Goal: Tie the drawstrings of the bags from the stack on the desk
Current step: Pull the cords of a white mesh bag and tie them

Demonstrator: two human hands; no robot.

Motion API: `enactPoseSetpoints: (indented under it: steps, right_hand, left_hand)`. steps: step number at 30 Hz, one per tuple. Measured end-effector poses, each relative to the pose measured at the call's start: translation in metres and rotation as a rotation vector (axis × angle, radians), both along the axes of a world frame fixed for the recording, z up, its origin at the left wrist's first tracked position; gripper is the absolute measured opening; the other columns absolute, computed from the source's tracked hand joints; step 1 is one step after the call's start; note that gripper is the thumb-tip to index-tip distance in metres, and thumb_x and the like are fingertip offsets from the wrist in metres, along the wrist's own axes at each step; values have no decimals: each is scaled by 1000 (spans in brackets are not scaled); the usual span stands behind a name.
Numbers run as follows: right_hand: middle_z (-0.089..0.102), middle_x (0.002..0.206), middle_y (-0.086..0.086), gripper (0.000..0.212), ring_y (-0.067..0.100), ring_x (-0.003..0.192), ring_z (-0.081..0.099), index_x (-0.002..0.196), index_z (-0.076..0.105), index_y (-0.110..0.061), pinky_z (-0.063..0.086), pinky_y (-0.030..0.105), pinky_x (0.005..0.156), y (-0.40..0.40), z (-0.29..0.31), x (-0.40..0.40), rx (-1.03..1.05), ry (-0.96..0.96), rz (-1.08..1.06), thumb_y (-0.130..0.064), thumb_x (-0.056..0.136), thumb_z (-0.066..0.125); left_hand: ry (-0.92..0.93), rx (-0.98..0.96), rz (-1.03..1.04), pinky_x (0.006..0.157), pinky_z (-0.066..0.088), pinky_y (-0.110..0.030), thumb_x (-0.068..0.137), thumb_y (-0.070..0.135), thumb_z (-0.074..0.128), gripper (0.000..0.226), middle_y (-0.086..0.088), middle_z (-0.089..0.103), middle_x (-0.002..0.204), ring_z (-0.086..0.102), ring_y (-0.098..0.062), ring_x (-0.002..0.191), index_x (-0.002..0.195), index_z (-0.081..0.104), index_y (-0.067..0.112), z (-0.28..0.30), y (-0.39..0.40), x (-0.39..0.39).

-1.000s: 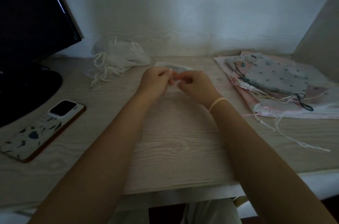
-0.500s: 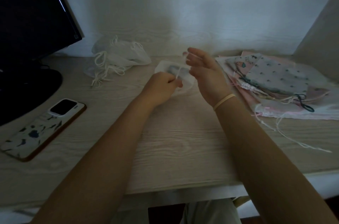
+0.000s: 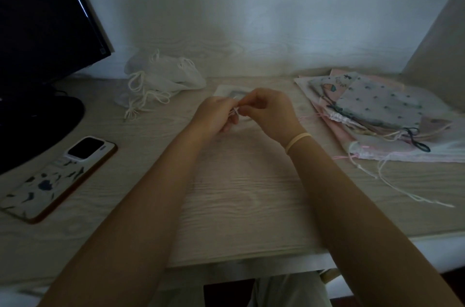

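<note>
Hands: left hand (image 3: 216, 115) and right hand (image 3: 266, 111) together, pinching white drawstring (image 3: 235, 110), knot probably half-made. White bags (image 3: 163, 75) look done; patterned stack (image 3: 377, 110) remains.

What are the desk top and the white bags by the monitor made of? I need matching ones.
Desk: pale wood-grain surface, matte, probably laminate; the grain lines look printed. White bags: thin, slightly sheer fabric, perhaps gauze, crumpled softly, with white cord drawstrings.
</note>
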State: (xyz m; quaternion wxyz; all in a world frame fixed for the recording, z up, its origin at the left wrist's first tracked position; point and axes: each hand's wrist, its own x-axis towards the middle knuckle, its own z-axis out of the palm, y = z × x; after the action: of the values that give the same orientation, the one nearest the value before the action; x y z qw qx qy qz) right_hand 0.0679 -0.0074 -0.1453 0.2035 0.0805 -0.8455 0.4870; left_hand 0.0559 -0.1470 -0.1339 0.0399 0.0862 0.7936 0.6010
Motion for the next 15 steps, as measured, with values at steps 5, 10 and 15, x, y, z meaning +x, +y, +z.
enactPoseSetpoints:
  steps: [5,10,15]
  right_hand:
    - [62,78,2,3,16,76,56,85,66,-8,42,25,71,5,0,-2,145,20,-61,-6,84,63]
    - [62,78,4,3,21,77,59,86,60,-8,45,28,71,4,-2,-3,105,7,-61,-5,86,59]
    - [68,87,4,22,11,76,61,93,62,-9,50,22,71,1,0,1,10,-29,57,-9,76,76]
  left_hand:
    - [90,-24,-10,43,36,-17,97,16,48,23,3,63,64,45,-8,42,83,65,14,-7,-3,-6]
    - [170,37,80,48,40,-21,96,4,47,25,-1,63,72,52,2,47,81,57,21,-12,-4,-9]
    - [253,-29,32,53,35,-24,95,9,52,26,5,60,68,49,1,48,77,55,28,-17,-3,-13]
